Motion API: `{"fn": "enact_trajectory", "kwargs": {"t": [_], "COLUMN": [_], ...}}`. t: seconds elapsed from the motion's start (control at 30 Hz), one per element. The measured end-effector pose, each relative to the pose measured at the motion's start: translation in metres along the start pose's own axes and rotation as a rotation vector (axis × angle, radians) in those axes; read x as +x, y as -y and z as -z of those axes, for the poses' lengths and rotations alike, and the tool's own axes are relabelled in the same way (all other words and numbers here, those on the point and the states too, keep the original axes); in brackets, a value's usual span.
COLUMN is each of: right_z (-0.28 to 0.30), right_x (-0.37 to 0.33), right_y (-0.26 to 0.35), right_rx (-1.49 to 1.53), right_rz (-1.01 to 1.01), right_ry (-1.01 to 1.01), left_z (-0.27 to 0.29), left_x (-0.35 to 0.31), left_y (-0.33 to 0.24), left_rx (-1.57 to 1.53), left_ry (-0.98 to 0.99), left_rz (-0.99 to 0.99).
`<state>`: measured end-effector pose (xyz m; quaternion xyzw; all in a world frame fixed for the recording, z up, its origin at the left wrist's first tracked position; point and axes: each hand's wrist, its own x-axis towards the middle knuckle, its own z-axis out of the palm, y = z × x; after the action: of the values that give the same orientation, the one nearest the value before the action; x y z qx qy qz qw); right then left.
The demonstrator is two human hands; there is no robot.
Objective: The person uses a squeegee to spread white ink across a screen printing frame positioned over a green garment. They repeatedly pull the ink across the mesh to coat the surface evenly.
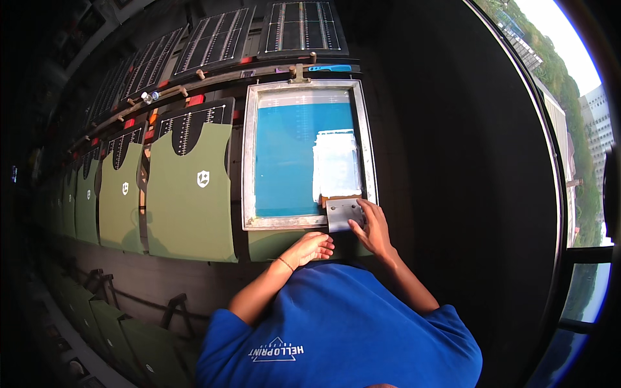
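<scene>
A screen-printing frame with a metal rim and blue mesh lies in front of me. White ink covers a patch on the right side of its mesh. A squeegee with a grey metal handle rests at the near right corner, below the ink and overlapping the rim. My right hand grips the squeegee's right end, thumb and fingers around it. My left hand is just short of the near rim, left of the squeegee, its fingers loosely curled with nothing visible in them. Beneath the frame, green fabric shows.
Green shirt pieces with small white prints lie on black boards in a row to the left. More black boards with marked scales stand beyond the rail. A blue tool lies on the rail. Windows line the right.
</scene>
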<state>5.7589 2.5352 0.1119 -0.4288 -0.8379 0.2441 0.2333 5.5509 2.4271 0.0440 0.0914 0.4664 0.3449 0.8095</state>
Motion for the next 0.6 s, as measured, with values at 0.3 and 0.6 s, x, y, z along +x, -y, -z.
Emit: {"fn": "enact_trajectory", "kwargs": {"t": [0.3,0.6], "right_z": [-0.019,-0.009], "right_x": [0.031,0.192], "right_y": [-0.008,-0.025], "right_rx": [-0.366,-0.262], "right_rz": [0.201,0.165], "right_ry": [0.271,0.148], "left_z": [-0.015,-0.018], "left_x": [0.06,0.07], "left_y": [0.021,0.026], "left_rx": [-0.384,-0.391], "left_ry": [-0.079,-0.131], "left_rz": [-0.056,-0.107]}}
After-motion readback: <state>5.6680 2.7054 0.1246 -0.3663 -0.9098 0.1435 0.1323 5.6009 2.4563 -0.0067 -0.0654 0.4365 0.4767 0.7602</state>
